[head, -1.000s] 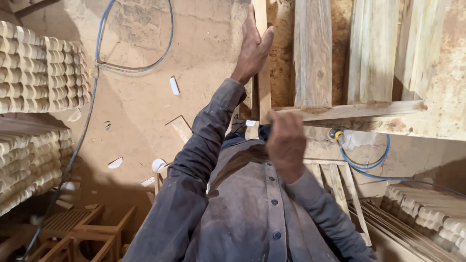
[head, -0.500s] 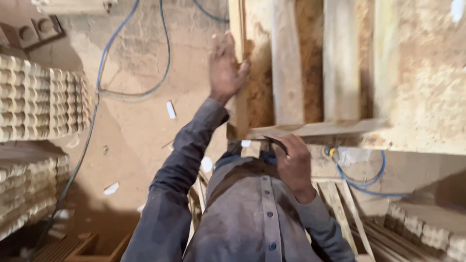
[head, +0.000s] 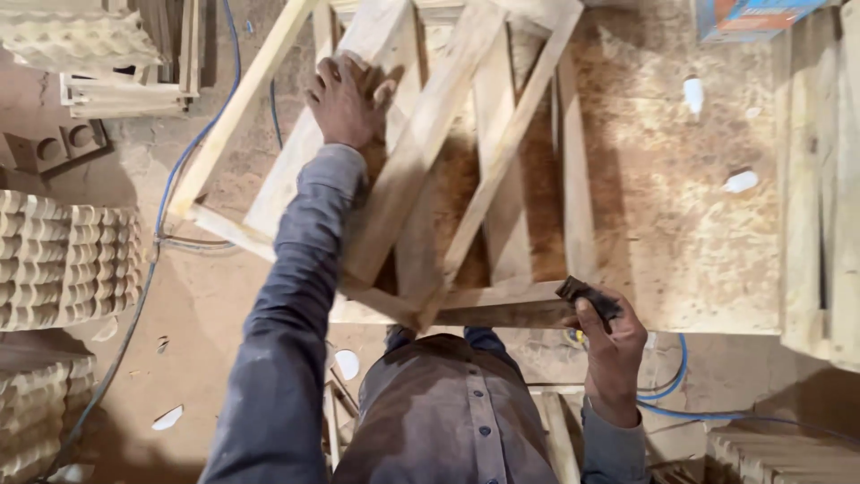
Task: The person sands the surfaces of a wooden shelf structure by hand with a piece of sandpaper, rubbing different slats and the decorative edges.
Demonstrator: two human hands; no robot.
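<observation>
A pale wooden slatted frame (head: 421, 152) lies on a chipboard worktop (head: 681, 233), turned at an angle. My left hand (head: 348, 97) rests flat on one of its slats near the far end, fingers spread, arm stretched out in a grey sleeve. My right hand (head: 613, 345) is at the frame's near rail, closed around a small dark tool (head: 587, 298) whose head touches the rail's right end.
Stacks of moulded pulp egg trays (head: 63, 260) stand at the left. A blue hose (head: 193, 157) runs across the floor and under the worktop. More wooden slats (head: 820, 179) lie at the right. A blue and orange box (head: 752, 16) sits at the top right.
The wooden frame has come fully into view and now sits skewed. My left hand went from a raised reach to lying flat on a slat. My right hand shifted right along the rail.
</observation>
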